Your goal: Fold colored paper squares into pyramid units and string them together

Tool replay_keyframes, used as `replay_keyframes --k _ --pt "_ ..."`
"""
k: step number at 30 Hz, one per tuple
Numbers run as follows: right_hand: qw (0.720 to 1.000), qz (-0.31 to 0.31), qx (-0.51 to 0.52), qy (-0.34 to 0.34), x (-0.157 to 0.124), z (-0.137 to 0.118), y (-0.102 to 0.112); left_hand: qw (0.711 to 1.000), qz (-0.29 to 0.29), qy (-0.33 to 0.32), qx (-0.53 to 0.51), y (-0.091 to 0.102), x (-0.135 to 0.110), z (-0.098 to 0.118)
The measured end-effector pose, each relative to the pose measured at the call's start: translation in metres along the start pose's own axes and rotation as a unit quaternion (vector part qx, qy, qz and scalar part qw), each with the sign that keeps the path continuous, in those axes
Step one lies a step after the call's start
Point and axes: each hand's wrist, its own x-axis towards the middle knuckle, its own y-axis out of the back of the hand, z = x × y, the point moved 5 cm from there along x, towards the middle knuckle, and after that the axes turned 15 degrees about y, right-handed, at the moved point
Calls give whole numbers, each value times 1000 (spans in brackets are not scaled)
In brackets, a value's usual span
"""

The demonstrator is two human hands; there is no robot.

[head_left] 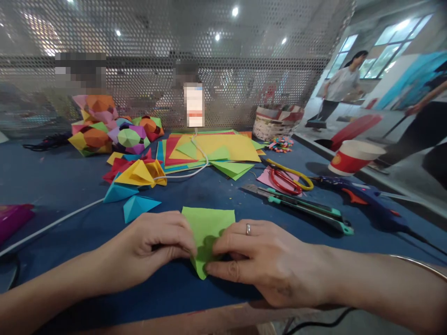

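A green sheet of paper (208,223), narrowed to a point at its near end, lies on the blue tabletop between my hands. My left hand (159,246) has its fingers curled closed on the paper's left edge. From the right, my right hand (258,256), with a ring on one finger, grips the paper, its thumb at the lower tip. Part of the paper is hidden under the fingers. Beyond my left hand sit a blue folded paper piece (139,208) and yellow folded pieces (141,173).
A utility knife (300,207), scissors (288,179) and a glue gun (363,200) lie to the right, near a paper cup (356,157). Coloured sheets (230,145), a phone (194,104) and paper balls (131,138) stand behind. A white cable (70,218) crosses the left. People sweep at the far right.
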Motion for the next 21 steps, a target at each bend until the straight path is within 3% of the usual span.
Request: replay_keyframes --k 10,21 --pt "999 -16 5 29 2 -2 2 999 2 53 -4 -13 18 3" --pt "999 -18 12 49 4 -3 3 996 25 84 -13 -17 20 1"
